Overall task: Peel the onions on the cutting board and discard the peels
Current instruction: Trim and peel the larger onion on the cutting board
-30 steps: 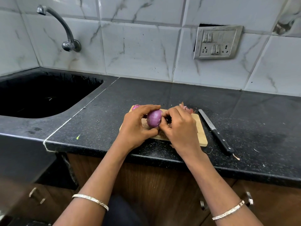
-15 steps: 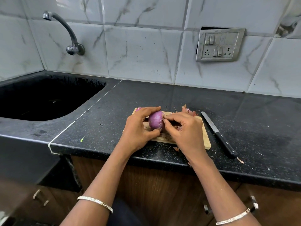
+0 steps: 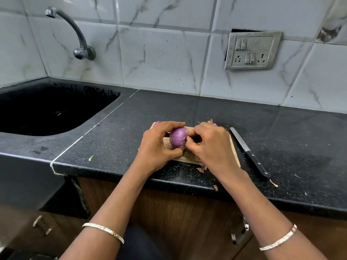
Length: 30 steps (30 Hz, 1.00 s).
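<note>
From the head camera, the left hand (image 3: pixel 157 145) is gripping the onion (image 3: pixel 178 137) between curled fingers above and thumb below, steadying it over the cutting board (image 3: pixel 234 147) while the right hand (image 3: pixel 210 145) is pinching its skin, probably for stripping.

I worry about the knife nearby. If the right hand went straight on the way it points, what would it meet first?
The onion: the right hand points left, its fingers at the onion's skin, with the left hand gripping it from behind. The knife lies on the opposite side.
</note>
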Tool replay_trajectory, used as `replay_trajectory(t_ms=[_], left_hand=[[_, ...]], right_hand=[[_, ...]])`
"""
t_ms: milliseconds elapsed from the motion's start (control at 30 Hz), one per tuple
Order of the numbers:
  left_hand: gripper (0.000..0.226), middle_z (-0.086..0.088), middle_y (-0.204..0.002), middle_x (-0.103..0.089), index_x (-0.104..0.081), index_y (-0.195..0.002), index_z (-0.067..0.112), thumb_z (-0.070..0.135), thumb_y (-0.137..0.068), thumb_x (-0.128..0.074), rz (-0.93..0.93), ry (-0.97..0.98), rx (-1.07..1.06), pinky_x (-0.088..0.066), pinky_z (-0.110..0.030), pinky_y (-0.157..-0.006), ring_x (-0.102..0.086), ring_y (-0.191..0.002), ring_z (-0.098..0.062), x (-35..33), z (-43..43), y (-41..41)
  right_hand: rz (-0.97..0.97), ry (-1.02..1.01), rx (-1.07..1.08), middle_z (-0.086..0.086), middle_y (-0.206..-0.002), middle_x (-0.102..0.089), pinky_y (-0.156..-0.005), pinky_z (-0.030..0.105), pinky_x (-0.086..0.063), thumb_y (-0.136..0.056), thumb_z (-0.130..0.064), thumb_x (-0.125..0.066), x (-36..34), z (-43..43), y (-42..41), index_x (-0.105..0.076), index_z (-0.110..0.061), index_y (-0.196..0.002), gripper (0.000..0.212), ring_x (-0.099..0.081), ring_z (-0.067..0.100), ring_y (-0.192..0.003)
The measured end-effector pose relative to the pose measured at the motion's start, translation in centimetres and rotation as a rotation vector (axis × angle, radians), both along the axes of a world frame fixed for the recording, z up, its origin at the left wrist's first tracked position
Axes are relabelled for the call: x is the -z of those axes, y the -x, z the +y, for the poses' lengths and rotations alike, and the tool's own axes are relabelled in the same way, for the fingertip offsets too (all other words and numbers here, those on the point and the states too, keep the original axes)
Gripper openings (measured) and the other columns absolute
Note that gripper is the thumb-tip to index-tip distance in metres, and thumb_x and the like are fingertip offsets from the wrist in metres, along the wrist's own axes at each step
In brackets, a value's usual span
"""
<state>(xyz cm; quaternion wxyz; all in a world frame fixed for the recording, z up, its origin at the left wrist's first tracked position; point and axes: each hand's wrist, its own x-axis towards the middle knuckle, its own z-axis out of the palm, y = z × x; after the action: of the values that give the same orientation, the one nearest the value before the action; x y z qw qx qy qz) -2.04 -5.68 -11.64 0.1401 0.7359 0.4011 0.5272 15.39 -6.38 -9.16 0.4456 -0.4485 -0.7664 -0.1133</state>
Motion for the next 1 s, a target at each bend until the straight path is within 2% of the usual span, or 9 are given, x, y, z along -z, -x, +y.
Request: replay_trajectory(t_ms=[100,167,300,467,667,733,867,933,1000], left_hand=[[0.062,0.012,-0.119,-0.071,-0.071,-0.123,0.021,0.017,-0.062,-0.077,0.004,0.004,-0.010,-0.055,-0.038,-0.096,-0.067,-0.109,-0.008,0.1,0.0,-0.2],[0.062,0.012,-0.119,-0.071,-0.071,-0.124,0.020,0.017,-0.062,-0.077,-0.004,0.014,-0.011,-0.055,-0.038,-0.097,-0.067,-0.109,-0.008,0.0,0.0,-0.2],[0.062,0.013,-0.119,-0.071,-0.070,-0.125,0.023,0.016,-0.064,-0.080,-0.036,0.051,-0.008,-0.055,-0.036,-0.097,-0.067,-0.109,-0.010,0.2,0.1,0.0],[0.067,0.011,-0.118,-0.070,-0.070,-0.125,0.027,0.004,-0.064,-0.084,-0.071,0.106,0.019,-0.057,-0.034,-0.097,-0.067,-0.109,-0.009,0.3,0.2,0.2],[0.067,0.006,-0.120,-0.069,-0.069,-0.126,0.025,0.001,-0.066,-0.085,-0.085,0.122,0.022,-0.057,-0.030,-0.096,-0.066,-0.109,-0.006,0.3,0.2,0.2],[0.066,0.005,-0.120,-0.069,-0.068,-0.127,0.024,0.000,-0.067,-0.083,-0.087,0.122,0.023,-0.056,-0.028,-0.097,-0.066,-0.110,-0.005,0.2,0.2,0.2],[0.066,0.006,-0.121,-0.070,-0.069,-0.127,0.023,-0.003,-0.067,-0.081,-0.082,0.125,0.024,-0.055,-0.025,-0.098,-0.066,-0.110,-0.004,0.1,0.1,0.1],[0.066,0.007,-0.120,-0.070,-0.069,-0.127,0.024,-0.002,-0.067,-0.081,-0.073,0.119,0.024,-0.054,-0.026,-0.099,-0.066,-0.111,-0.006,0.2,0.1,0.2],[0.066,0.010,-0.119,-0.070,-0.069,-0.126,0.024,0.000,-0.066,-0.081,-0.064,0.106,0.024,-0.054,-0.027,-0.099,-0.065,-0.112,-0.007,0.2,0.0,0.2]], right_hand=[[-0.085,-0.118,0.089,0.003,-0.068,-0.061,-0.068,0.040,-0.053,-0.075,-0.009,-0.080,0.7,0.2,0.3,-0.064,-0.010,-0.072,0.017,-0.057,0.020,-0.062],[-0.103,-0.159,0.094,0.004,-0.070,-0.061,-0.067,0.035,-0.050,-0.078,-0.009,-0.078,1.1,0.6,0.3,-0.063,-0.009,-0.074,0.015,-0.058,0.021,-0.063],[0.013,-0.106,0.051,0.001,-0.075,-0.064,-0.064,0.025,-0.039,-0.078,-0.008,-0.076,1.3,0.9,0.3,-0.065,-0.010,-0.078,0.011,-0.057,0.016,-0.067],[0.182,0.045,0.016,-0.008,-0.075,-0.061,-0.072,0.047,-0.054,-0.080,-0.011,-0.072,1.0,1.2,0.1,-0.069,-0.012,-0.080,0.004,-0.060,0.016,-0.071],[0.353,0.119,-0.074,-0.007,-0.083,-0.074,-0.076,0.039,-0.058,-0.083,-0.011,-0.073,0.6,0.4,-0.3,-0.078,-0.015,-0.089,0.009,-0.069,0.007,-0.079],[0.325,0.107,-0.124,-0.008,-0.088,-0.075,-0.081,0.037,-0.058,-0.082,-0.014,-0.076,0.5,-0.1,-0.2,-0.080,-0.016,-0.093,0.012,-0.070,0.003,-0.083],[0.225,0.028,-0.129,-0.010,-0.093,-0.077,-0.099,0.047,-0.050,-0.082,-0.020,-0.080,0.9,0.2,-0.2,-0.081,-0.020,-0.095,0.013,-0.069,0.000,-0.088],[0.229,0.017,-0.139,-0.008,-0.093,-0.078,-0.105,0.040,-0.047,-0.081,-0.016,-0.082,1.1,0.3,-0.3,-0.082,-0.018,-0.094,0.013,-0.071,0.002,-0.088],[0.226,0.008,-0.148,-0.004,-0.091,-0.079,-0.105,0.015,-0.039,-0.080,-0.009,-0.083,1.1,0.2,-0.4,-0.082,-0.014,-0.091,0.013,-0.073,0.007,-0.086]])
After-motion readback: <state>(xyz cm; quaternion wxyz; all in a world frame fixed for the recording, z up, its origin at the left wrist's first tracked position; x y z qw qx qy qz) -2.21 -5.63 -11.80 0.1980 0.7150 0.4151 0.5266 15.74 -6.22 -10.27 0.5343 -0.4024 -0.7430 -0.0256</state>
